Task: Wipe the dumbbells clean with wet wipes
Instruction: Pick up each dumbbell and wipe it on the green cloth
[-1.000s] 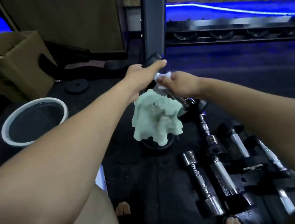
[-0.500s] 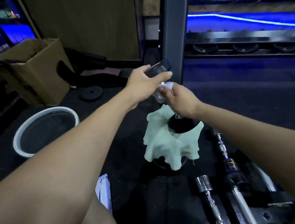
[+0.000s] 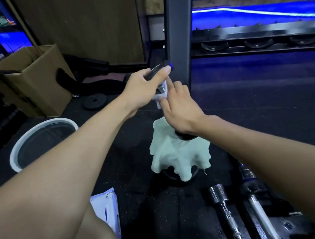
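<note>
A person's left hand (image 3: 145,85) grips the upper end of an upright dumbbell (image 3: 159,71) above a green cloth (image 3: 178,156), the right hand (image 3: 178,105) pinching a wet wipe (image 3: 160,97) round its handle; a slipping grip could drop it.

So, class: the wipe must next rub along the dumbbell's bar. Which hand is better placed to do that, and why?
The right hand: its fingers already press the white wipe against the bar. The left hand is busy gripping the dumbbell by its top plate, steadying it.
</note>
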